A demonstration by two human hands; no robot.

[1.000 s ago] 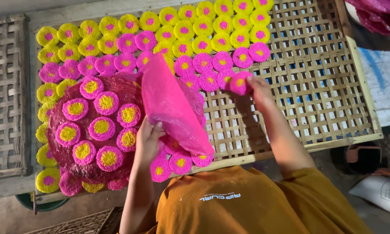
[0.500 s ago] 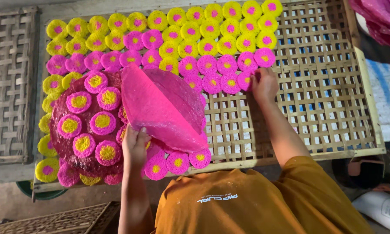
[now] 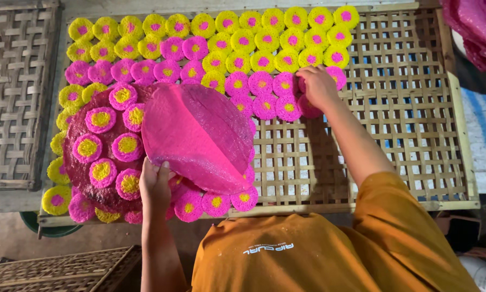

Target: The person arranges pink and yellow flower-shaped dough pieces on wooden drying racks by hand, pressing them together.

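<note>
My left hand (image 3: pixel 156 186) grips the near edge of a large round pink sheet (image 3: pixel 200 135), lifted and tilted over the woven bamboo tray (image 3: pixel 405 135). Under and beside the sheet lies a dark pink disc (image 3: pixel 78 173) carrying several small pink-and-yellow round crackers (image 3: pixel 100 120). My right hand (image 3: pixel 318 86) rests palm down on small pink crackers (image 3: pixel 288 108) at the right end of the rows, fingers closed over one. Rows of yellow crackers with pink centres (image 3: pixel 264 39) fill the tray's far side.
A second woven bamboo tray (image 3: pixel 13 92) lies to the left. Another woven tray (image 3: pixel 59 270) sits at the bottom left. Stacked pink sheets (image 3: pixel 475 32) show at the top right. A green tub rim (image 3: pixel 51 230) peeks out below the tray.
The large pink sheet has been lowered flatter in my left hand. My right hand has shifted slightly along the row of pink crackers.
</note>
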